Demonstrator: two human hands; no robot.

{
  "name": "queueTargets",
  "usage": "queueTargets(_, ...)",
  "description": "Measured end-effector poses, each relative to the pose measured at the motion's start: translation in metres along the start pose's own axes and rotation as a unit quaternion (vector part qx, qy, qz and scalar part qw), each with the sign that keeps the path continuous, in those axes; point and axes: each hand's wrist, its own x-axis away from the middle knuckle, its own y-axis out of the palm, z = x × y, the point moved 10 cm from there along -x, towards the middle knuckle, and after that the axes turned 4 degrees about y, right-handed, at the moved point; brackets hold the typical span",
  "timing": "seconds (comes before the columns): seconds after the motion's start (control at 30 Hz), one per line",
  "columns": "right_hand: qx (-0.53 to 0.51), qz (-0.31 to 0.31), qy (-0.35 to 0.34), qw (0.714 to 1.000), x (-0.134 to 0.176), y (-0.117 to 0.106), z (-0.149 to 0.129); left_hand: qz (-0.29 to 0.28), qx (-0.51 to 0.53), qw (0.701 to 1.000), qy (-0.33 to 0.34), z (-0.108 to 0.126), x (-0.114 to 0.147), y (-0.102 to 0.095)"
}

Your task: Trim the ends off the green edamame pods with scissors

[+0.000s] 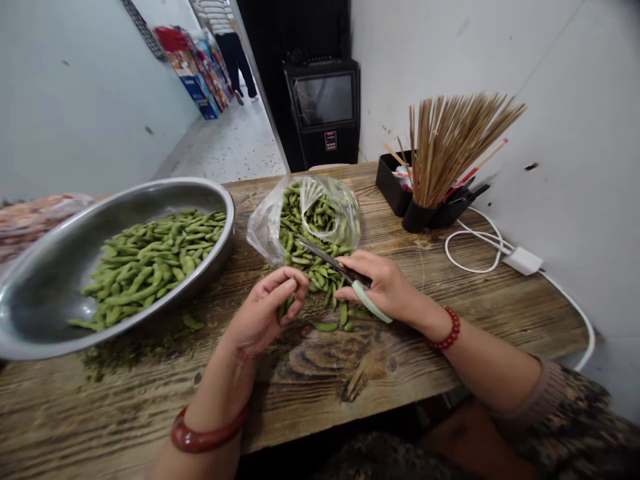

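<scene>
My right hand (377, 280) grips a pair of scissors (333, 261) with pale green handles; the blades point up and left over the pods. My left hand (273, 307) is curled closed just left of the scissors, with a bit of green pod (285, 308) showing between its fingers. In front of both hands, edamame pods (320, 213) spill out of a clear plastic bag (265, 227) onto the wooden table (310, 373). To the left a large steel basin (227, 207) holds a heap of green pods (155, 260).
Small green trimmings (125, 357) lie beside the basin. At the back right stand a black holder (395, 183) and a bundle of thin sticks (445, 153), near a white cable (450, 250). A person (230, 47) stands in the far doorway.
</scene>
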Motion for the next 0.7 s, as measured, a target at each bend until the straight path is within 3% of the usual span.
queueTargets(0.1,-0.007,0.003,-0.007,1.0,-0.001,-0.002,-0.003,-0.058,-0.169,0.984,0.014,0.004,0.0,0.012)
queueTargets(0.27,-0.008,0.0,-0.005,1.0,-0.001,-0.001,-0.003,-0.171,-0.362,0.914,0.07,0.007,0.003,0.04)
queueTargets(0.4,0.0,-0.007,0.0,1.0,-0.002,0.0,-0.001,-0.202,-0.448,0.869,0.051,-0.013,0.004,0.041)
queueTargets(0.53,0.001,-0.011,0.005,1.0,-0.001,0.001,0.0,-0.195,-0.526,0.826,0.046,-0.027,0.005,0.035)
queueTargets(0.6,0.0,-0.012,0.003,1.0,-0.001,0.001,-0.001,-0.189,-0.524,0.829,0.056,-0.024,0.005,0.035)
queueTargets(0.7,-0.001,-0.01,0.001,1.0,-0.001,0.002,-0.001,-0.152,-0.473,0.864,0.082,-0.007,0.001,0.034)
